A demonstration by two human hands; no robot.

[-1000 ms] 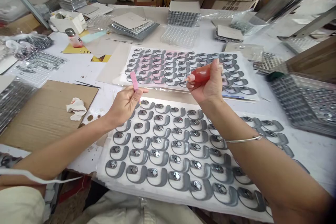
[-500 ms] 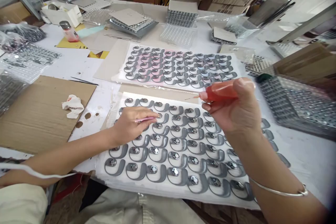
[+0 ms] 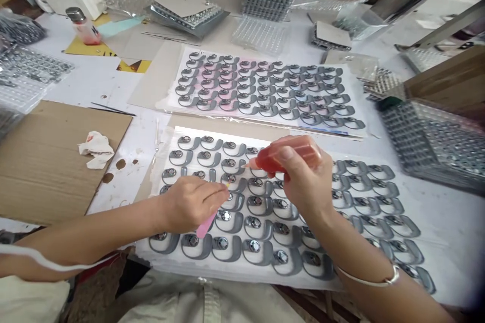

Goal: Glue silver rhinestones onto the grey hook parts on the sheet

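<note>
My right hand (image 3: 308,186) grips a squeeze bottle (image 3: 290,154) of red liquid, its thin tip pointing left and down over the near sheet. My left hand (image 3: 195,205) is closed on a slim pink stick-like tool (image 3: 206,224) with a yellowish end. That end is at a round faceted stone (image 3: 231,178) in a grey curved piece, close to the bottle's tip. Rows of such grey pieces with stones lie on the white near sheet (image 3: 189,131), partly hidden by my hands and forearms. Whether the bottle's tip touches a piece I cannot tell.
Behind lies a second sheet of grey pieces (image 3: 265,88). Cardboard (image 3: 41,161) with crumpled tissue (image 3: 96,150) is at left, near dark tweezers (image 3: 111,109). A small jar (image 3: 83,27) stands farther back. Stacked trays of stones (image 3: 435,146) stand at right.
My right hand has brought the bottle down and left, beside my left hand. My left hand has lowered slightly and turned the pink tool. The camera view has tipped downward.
</note>
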